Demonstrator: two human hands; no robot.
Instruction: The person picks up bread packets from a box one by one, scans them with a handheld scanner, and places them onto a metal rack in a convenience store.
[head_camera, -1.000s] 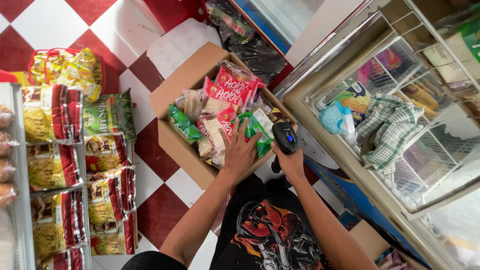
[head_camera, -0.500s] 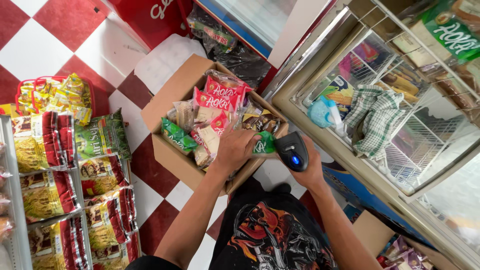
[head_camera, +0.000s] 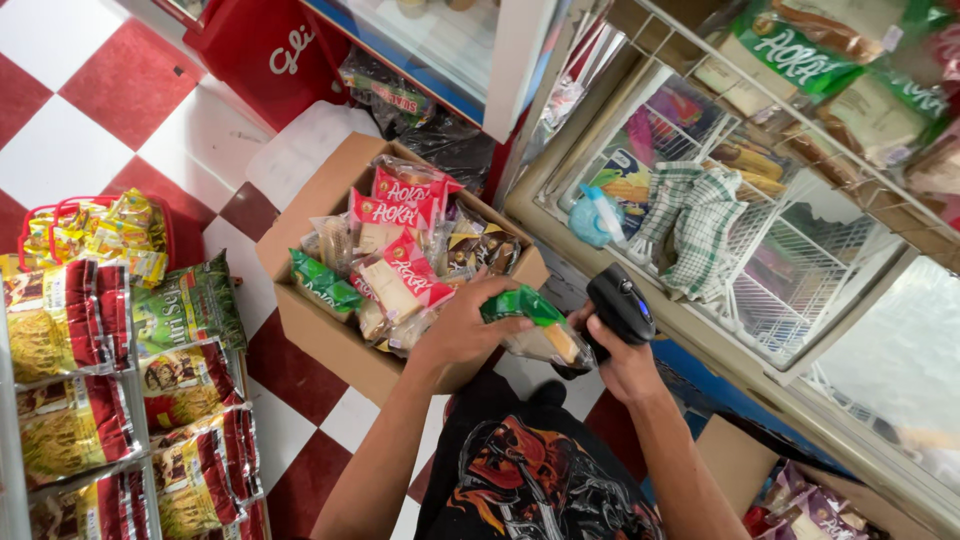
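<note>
- Left hand (head_camera: 462, 330): fingers curled around a green-topped snack packet (head_camera: 535, 322), grip pinching it at its left end, the packet held just above the near right corner of the cardboard box (head_camera: 320, 330).
- Right hand (head_camera: 622, 362): grip pressed together around a black handheld scanner (head_camera: 620, 303), its head raised (a small blue light shows on top). The scanner sits just beside the packet, at its right end; whether they touch cannot be told.
- Cardboard box: open, standing on the red-and-white checked floor (head_camera: 80, 110), filled with red, green and clear snack packets (head_camera: 395, 245) lying loosely on one another.
- Left of the box: a rack of yellow-and-red snack bags (head_camera: 70, 340) hanging in rows, with green bags (head_camera: 185, 305) among them.
- Right of the box: a glass-topped chest freezer (head_camera: 800, 290) with wire baskets inside; a checked cloth (head_camera: 690, 225) lies on the glass.
- Behind the box: a dark plastic bag (head_camera: 450, 145) against a cabinet.
</note>
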